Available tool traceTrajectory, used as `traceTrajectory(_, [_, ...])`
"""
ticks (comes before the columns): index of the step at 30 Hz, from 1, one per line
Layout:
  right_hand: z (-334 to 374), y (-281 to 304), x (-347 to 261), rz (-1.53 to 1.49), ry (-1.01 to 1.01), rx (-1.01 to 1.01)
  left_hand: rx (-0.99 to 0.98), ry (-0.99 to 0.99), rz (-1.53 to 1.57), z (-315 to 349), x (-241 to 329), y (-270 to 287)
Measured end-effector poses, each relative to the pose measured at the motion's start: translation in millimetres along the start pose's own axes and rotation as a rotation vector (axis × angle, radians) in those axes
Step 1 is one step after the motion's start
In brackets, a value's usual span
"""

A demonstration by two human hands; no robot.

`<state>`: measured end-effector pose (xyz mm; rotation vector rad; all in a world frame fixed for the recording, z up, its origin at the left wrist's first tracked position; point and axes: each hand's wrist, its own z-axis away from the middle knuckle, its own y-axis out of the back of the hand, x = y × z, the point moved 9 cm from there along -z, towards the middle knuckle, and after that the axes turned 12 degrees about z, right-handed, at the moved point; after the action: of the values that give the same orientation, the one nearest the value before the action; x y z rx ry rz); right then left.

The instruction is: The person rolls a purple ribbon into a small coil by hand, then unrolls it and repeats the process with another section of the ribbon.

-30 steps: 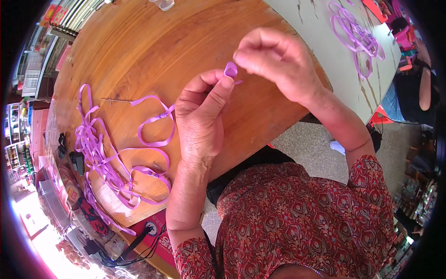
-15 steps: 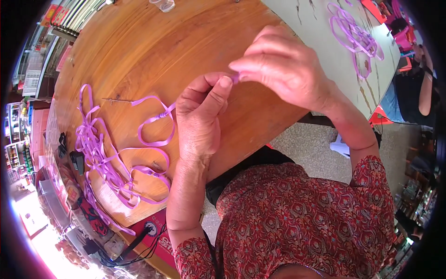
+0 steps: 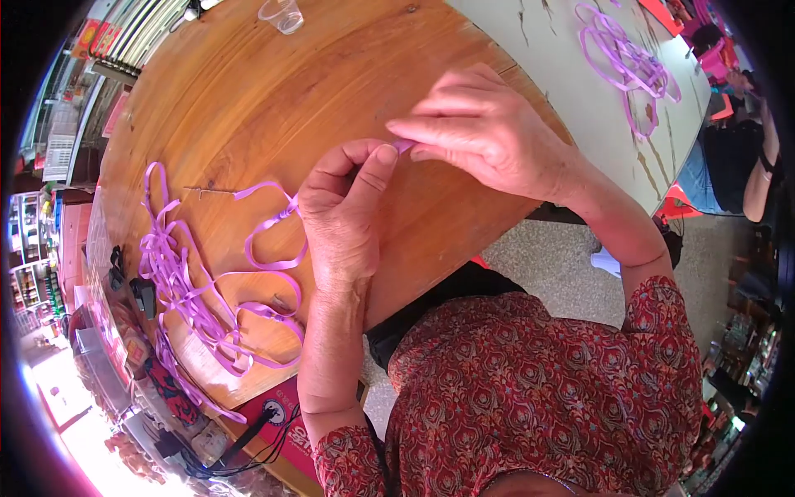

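Observation:
Above the wooden table [image 3: 273,91], my left hand [image 3: 339,203] is closed, pinching a short bit of purple ribbon [image 3: 403,145] between thumb and forefinger. My right hand [image 3: 497,137] meets it from the right, its thumb and fingertips around the ribbon's protruding part; just how they grip is partly hidden. To the left of my left hand, a length of the same ribbon curls over the wood, with a small gathered knot [image 3: 286,213] in it. A loose heap of purple ribbon [image 3: 170,265] lies at the table's left side.
A thin dark rod-like thing [image 3: 211,190] lies by one ribbon end. At the far edge stands a clear plastic cup [image 3: 286,16]. More purple ribbon [image 3: 633,70] rests on the white marbled table [image 3: 538,62] at right. Another person's arm [image 3: 758,182] shows at far right.
Both hands have shifted slightly left and nearer together, the right also a little lower. The ribbon bit stays between them. The view has moved slightly, showing more of the cup.

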<state>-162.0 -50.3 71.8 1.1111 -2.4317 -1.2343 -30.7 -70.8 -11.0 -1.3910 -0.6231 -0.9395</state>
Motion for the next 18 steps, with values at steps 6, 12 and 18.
traceTrajectory(6, [13.0,11.0,17.6,-0.098,-0.072,0.030,-0.018,-0.061,-0.100,1.9,6.9,-3.0])
traceTrajectory(12, [11.3,16.9,10.9,-0.089,-0.070,-0.054,-0.129,-0.387,-0.503,0.0,26.9,-9.2])
traceTrajectory(18, [28.4,-28.3,17.4,-1.076,-0.452,-0.402,-0.164,-0.235,-0.203,1.9,16.3,-18.1])
